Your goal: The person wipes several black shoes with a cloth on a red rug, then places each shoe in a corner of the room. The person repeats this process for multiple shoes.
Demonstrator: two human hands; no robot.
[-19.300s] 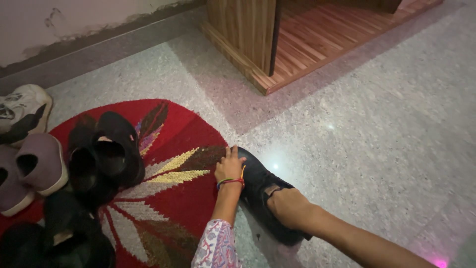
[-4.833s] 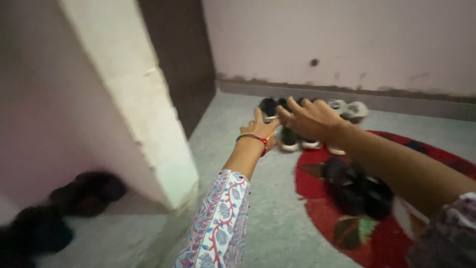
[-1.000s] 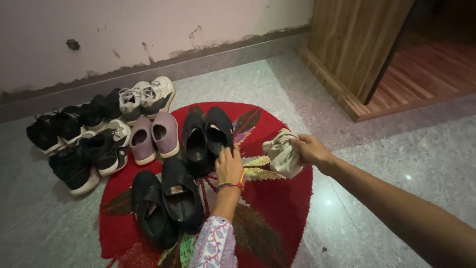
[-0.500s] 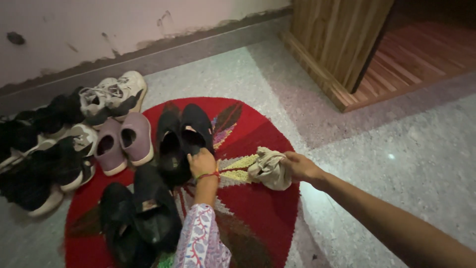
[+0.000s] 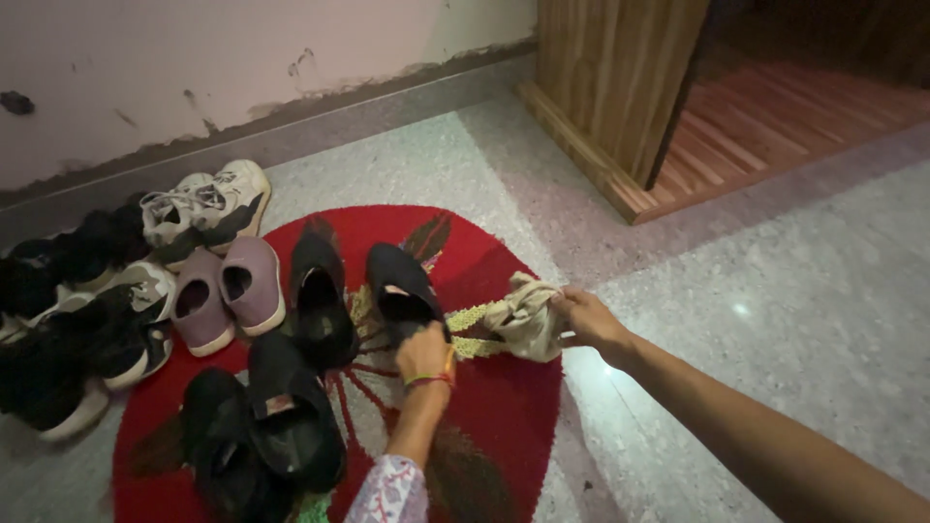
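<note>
My left hand (image 5: 423, 351) is bare, and right at its wrist sits a bundle of thin thread bands (image 5: 431, 379), red with yellow and a touch of green, wrapped snug. Lower down my left forearm the sleeve (image 5: 389, 492) comes in: pale fabric printed with red and blue curling, leafy shapes, its cuff ending partway up the forearm. My right hand (image 5: 584, 319) wears nothing, no ring or band that I can see, and that whole forearm is uncovered down to the frame's edge.
</note>
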